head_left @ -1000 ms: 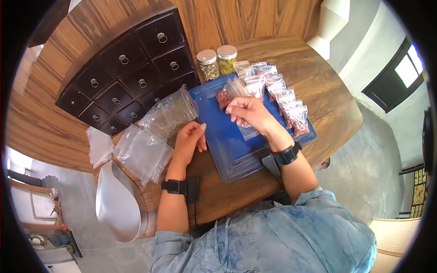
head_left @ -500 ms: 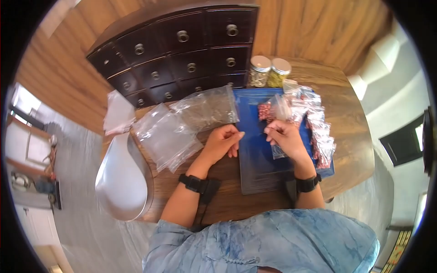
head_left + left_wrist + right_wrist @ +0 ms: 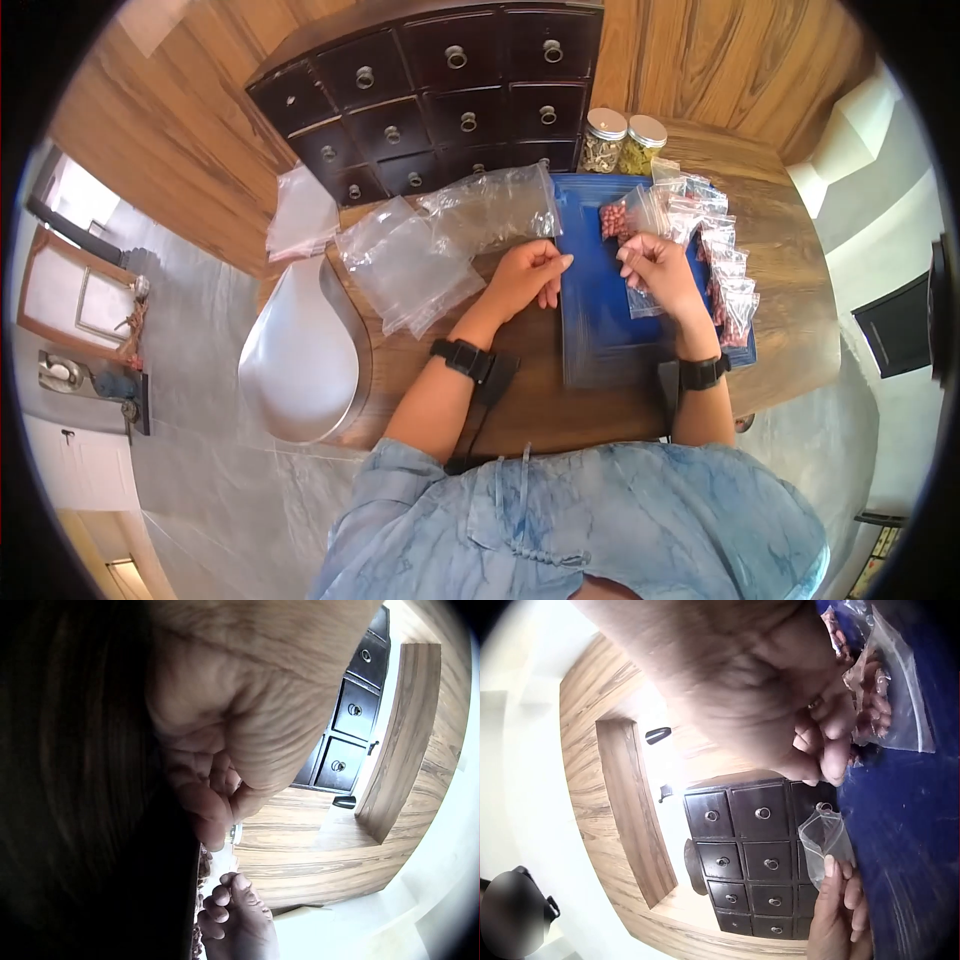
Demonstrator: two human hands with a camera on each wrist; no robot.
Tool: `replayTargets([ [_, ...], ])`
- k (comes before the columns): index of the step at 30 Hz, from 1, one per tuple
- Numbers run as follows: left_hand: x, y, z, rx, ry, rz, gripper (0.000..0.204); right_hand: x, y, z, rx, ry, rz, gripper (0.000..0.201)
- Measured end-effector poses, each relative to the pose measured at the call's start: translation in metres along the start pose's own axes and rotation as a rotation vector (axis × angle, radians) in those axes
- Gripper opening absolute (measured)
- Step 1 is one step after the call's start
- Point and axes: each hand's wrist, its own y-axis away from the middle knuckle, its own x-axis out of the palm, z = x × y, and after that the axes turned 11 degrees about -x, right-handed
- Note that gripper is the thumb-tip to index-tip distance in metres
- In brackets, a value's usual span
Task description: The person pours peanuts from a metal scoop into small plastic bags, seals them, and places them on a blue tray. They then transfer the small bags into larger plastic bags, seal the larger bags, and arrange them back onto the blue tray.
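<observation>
My left hand (image 3: 526, 280) hovers by the left edge of a blue tray (image 3: 595, 310), fingers loosely curled around nothing. In the left wrist view, the thumb of the left hand (image 3: 232, 727) lies near its fingertips. Over the tray, my right hand (image 3: 662, 272) is loosely curled too, also with nothing in its fingers. Just beyond it lies a clear zip bag (image 3: 616, 219) of small red, bean-like pieces. The right wrist view shows this bag (image 3: 904, 690) beside the right hand (image 3: 757, 705). Another clear bag (image 3: 643, 304) lies partly beneath the right hand.
Filled zip bags (image 3: 738, 310) line the tray's right side. Large clear bags (image 3: 400, 260) and smaller bags (image 3: 303, 215) lie at left, near a metal scoop (image 3: 300, 365). Two lidded jars (image 3: 603, 140) stand behind the tray, beside a dark drawer cabinet (image 3: 430, 100).
The head view has turned, so the table and tray appear further right and the cabinet shows more fully. Both hands keep nearly the same pose and place over the table.
</observation>
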Motion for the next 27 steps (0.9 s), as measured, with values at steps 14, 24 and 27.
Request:
replayTargets([
  [14,-0.004,-0.005,0.009,0.082,0.026,0.038,0.022,0.059,-0.029,0.078,-0.112,0.282,0.067,0.025],
  [24,-0.005,-0.004,0.010,0.093,0.015,0.073,0.021,0.074,-0.076,0.034,0.012,0.166,0.130,0.028],
  [27,-0.003,0.003,0.004,0.071,-0.003,0.115,0.026,0.070,-0.066,0.035,-0.091,0.044,0.041,0.011],
])
